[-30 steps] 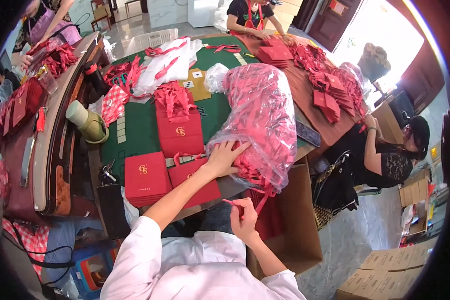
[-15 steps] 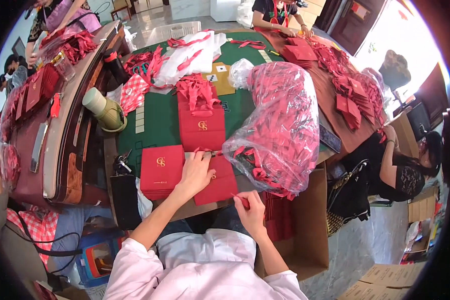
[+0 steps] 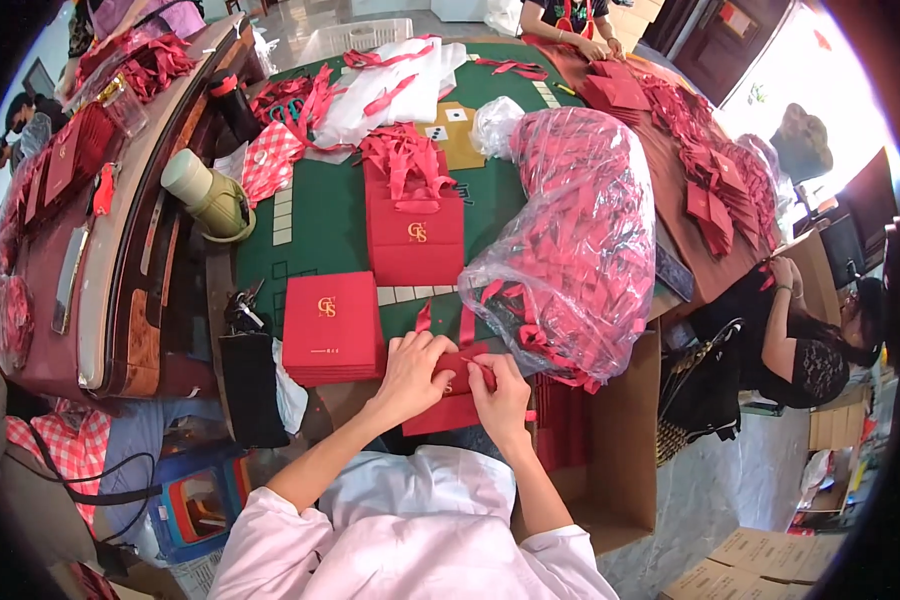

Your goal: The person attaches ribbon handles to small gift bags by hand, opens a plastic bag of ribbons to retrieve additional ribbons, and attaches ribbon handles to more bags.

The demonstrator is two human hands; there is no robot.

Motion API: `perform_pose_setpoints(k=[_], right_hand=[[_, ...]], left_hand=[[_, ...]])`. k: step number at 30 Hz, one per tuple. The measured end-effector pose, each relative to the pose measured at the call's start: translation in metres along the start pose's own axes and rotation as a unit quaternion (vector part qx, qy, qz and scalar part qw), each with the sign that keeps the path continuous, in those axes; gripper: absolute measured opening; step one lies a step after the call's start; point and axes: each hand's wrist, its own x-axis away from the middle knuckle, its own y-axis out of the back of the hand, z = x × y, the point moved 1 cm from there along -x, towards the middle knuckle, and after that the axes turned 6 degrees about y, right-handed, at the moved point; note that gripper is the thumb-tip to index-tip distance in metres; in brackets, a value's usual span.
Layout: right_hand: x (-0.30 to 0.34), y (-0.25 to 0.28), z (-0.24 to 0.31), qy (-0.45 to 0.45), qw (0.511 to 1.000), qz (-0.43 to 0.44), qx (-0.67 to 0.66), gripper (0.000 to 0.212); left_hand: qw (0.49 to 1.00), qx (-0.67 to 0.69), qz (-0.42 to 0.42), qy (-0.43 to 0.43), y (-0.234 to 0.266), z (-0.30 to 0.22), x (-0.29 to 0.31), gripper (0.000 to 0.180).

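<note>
A red paper gift bag (image 3: pixel 438 417) with gold print lies flat at the table's near edge, in front of me. My left hand (image 3: pixel 415 378) grips its upper part, fingers bent over the edge and thumb on its face. Close beside it, my right hand (image 3: pixel 501 396) is closed in a pinch at the bag's upper right; a bit of red shows between the fingers, too small to make out. A red ribbon (image 3: pixel 467 325) stands up from the bag's far edge. Left of my hands sits a neat stack of red bags (image 3: pixel 332 320). Farther off lie red bags with ribbon handles (image 3: pixel 417 245).
A clear plastic sack of red ribbons (image 3: pixel 580 230) bulges at the right, above a cardboard box (image 3: pixel 620 450). A green flask (image 3: pixel 208 195), black bottle (image 3: pixel 232 108) and keys (image 3: pixel 246 312) are at the left. Across the table, a person's hands (image 3: pixel 598 48) work near more bags.
My left hand has moved nearer to me and right; my right hand has come in beside it. The bag has shifted toward me, and ribbon now stands up behind it.
</note>
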Motion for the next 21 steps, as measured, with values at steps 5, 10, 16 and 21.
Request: perform_pose_setpoints(k=[5,10,16,21], right_hand=[[0.007,0.004,0.009,-0.005,1.000,0.012,-0.008,0.009],[0.010,0.006,0.010,-0.024,1.000,0.018,-0.004,0.009],[0.010,0.009,0.010,-0.033,0.999,0.033,0.000,0.012],[0.008,0.009,0.014,0.002,0.999,0.048,0.021,0.013]], left_hand=[[0.998,0.048,0.025,0.027,0.003,-0.002,0.008,0.031],[0.990,0.116,0.032,0.078,0.003,-0.006,0.013,0.027],[0.990,0.113,0.027,0.083,-0.002,-0.007,0.017,0.025],[0.994,0.074,0.016,0.074,-0.006,-0.008,0.018,0.025]])
